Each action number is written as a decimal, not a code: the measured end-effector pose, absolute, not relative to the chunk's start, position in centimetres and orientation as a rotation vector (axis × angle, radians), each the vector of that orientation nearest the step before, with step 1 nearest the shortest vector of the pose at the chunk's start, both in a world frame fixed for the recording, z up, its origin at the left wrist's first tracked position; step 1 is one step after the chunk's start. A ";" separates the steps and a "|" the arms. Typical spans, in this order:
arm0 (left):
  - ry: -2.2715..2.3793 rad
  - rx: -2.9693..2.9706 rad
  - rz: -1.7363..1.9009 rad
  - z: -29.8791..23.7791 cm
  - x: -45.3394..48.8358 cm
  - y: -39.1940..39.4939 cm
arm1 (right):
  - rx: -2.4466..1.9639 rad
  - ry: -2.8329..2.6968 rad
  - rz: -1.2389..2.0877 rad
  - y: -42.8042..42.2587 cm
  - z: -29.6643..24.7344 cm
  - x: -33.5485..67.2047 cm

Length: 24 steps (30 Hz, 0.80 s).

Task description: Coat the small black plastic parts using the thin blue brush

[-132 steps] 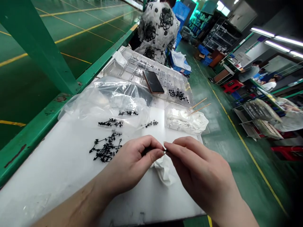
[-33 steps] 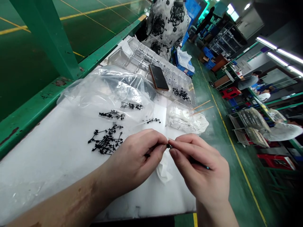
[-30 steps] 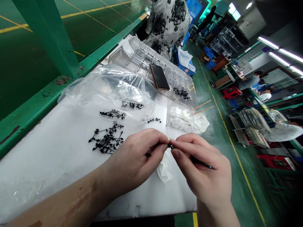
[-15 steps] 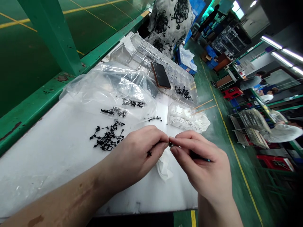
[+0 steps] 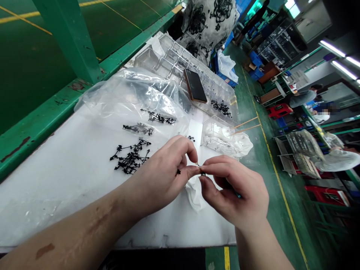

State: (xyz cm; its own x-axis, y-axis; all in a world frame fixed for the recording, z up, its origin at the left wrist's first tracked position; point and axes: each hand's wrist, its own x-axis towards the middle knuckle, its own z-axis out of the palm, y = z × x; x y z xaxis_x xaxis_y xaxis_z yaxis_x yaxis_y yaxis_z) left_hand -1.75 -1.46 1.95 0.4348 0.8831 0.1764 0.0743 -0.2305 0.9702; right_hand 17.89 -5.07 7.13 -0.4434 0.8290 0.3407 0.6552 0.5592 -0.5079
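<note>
My left hand (image 5: 165,176) and my right hand (image 5: 233,189) meet fingertip to fingertip above the white table (image 5: 56,168). Both pinch a tiny black part (image 5: 201,173) between thumb and forefinger. A bit of black plastic (image 5: 178,172) also shows inside the left fist. My right hand also keeps a thin dark tool (image 5: 236,194) tucked under its fingers. A crumpled white cloth (image 5: 195,191) lies just below the hands. A heap of black plastic sprues (image 5: 131,157) lies to the left of my left hand.
A clear plastic bag (image 5: 132,99) with more black sprues lies behind. Clear compartment trays (image 5: 174,60) carry a phone (image 5: 195,85) and black parts (image 5: 222,107). A clear box (image 5: 225,137) with white cloth and two wooden sticks stands at the right edge. A person in flowered clothing (image 5: 208,22) sits beyond.
The hands have stayed pinched together and rose slightly toward the trays; the left forefinger has lifted and the right fingers have curled in more. The view has tilted a little.
</note>
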 end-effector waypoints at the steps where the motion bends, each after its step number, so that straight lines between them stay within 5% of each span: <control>1: 0.845 1.617 0.968 2.0 -1.7 -1.5 | -1.172 -2.209 0.420 -5.1 6.9 17.9; 12: 0.902 1.603 1.054 2.4 -1.5 -1.7 | -1.154 -1.947 0.538 -5.5 5.2 18.3; 19: 0.819 1.411 0.687 2.7 -1.5 -1.1 | -1.086 -1.534 0.782 -6.3 3.5 18.7; 24: 0.618 1.081 0.507 2.3 -1.1 -1.2 | -1.065 -1.766 0.465 -6.0 4.8 18.8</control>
